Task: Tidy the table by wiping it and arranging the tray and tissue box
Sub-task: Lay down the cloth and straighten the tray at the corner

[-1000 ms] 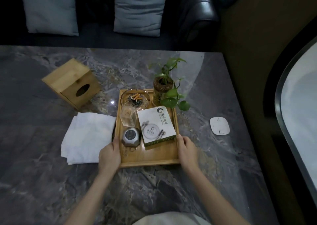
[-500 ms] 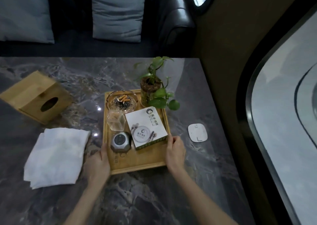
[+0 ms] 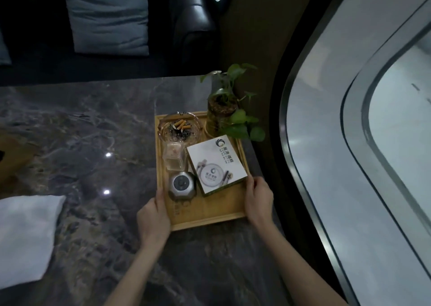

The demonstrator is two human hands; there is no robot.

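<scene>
A wooden tray (image 3: 210, 214) lies at the right edge of the dark marble table (image 3: 93, 128). It carries a glass ashtray (image 3: 179, 129) with cigarette butts, a small glass (image 3: 174, 157), a grey round device (image 3: 181, 185), a white printed box (image 3: 217, 165) and a potted plant (image 3: 221, 112). My left hand (image 3: 152, 219) grips the tray's near left rim. My right hand (image 3: 258, 200) grips its right rim. A white folded cloth (image 3: 25, 233) lies at the far left. The wooden tissue box (image 3: 11, 156) shows only partly at the left edge.
A dark sofa with grey cushions (image 3: 107, 16) stands beyond the table. A brown wall and a large curved window (image 3: 361, 142) run close along the table's right edge.
Both hands have slid the tray to the right, up to the table's right edge. The white pad that lay to its right is out of sight. Cloth and tissue box now sit far left.
</scene>
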